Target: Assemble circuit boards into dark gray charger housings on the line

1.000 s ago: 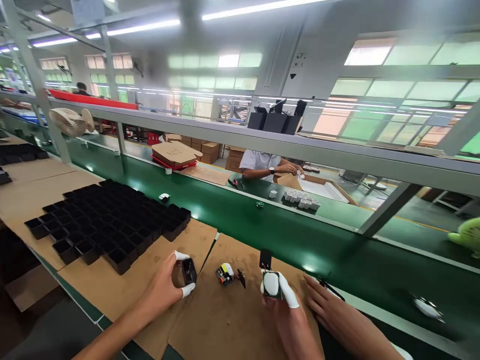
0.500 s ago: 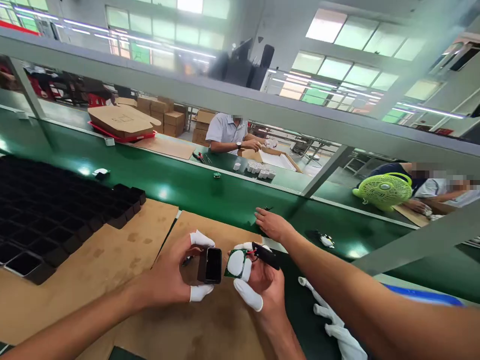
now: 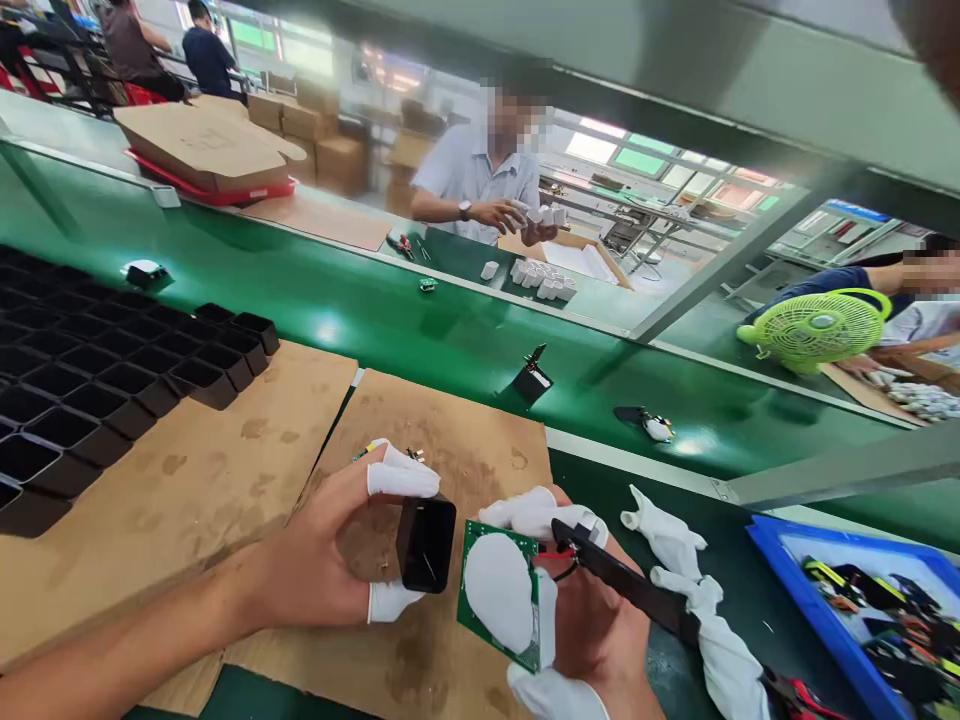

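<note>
My left hand (image 3: pixel 319 545), with white finger cots on the fingertips, grips a black square plastic housing (image 3: pixel 427 545) by two opposite sides. Its open end faces me. Just to the right, my right hand (image 3: pixel 604 630) holds a green circuit board (image 3: pixel 474 618) by its edges, also with white finger cots. A white round piece (image 3: pixel 499 590) covers most of the board's face. Red and black wires run from the board to a flat black strip (image 3: pixel 637 588) lying across my right palm. The board and the housing are close together but apart.
Cardboard sheets (image 3: pixel 270 430) lie beneath my hands. Rows of black housings (image 3: pixel 97 390) stand at left. A green conveyor belt (image 3: pixel 337 320) carries several parts. At right are crumpled white gloves (image 3: pixel 724 640), pliers (image 3: pixel 802 695) and a blue tray (image 3: pixel 787 570). A co-worker (image 3: pixel 480 180) sits opposite.
Another person's arm, which reached in from the right to the belt, is gone; a black part stands there now. The view has tilted down, and the board appears larger and lower.
</note>
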Tool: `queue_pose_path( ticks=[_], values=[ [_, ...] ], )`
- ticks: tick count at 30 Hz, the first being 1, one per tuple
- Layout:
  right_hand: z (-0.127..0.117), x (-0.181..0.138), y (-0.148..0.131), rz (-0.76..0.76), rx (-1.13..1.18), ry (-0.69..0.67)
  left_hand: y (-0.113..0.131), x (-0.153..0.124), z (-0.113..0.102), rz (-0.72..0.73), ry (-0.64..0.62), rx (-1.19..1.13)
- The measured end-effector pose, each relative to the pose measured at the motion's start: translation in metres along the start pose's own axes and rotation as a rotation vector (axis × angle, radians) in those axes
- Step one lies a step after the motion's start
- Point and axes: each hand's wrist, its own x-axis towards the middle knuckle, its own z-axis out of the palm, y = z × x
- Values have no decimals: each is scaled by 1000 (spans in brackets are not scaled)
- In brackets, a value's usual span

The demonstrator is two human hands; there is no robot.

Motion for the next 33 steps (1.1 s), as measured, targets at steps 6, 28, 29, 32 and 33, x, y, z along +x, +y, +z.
queue_pose_path(
  ticks=[6,28,29,32,33],
  values=[
    [8,-1,-11,71,69,-146,6,6,-1,64,-7,50],
    [19,16,-27,-138,-53,-265,5,15,0,192,-54,-77],
    [19,15,-27,-137,-58,-265,6,15,-1,190,-57,-78],
    [19,15,-27,-132,-78,-271,7,15,-2,181,-68,-77],
    [19,15,-27,-131,-89,-273,7,15,-2,180,-71,-77]
  ],
)
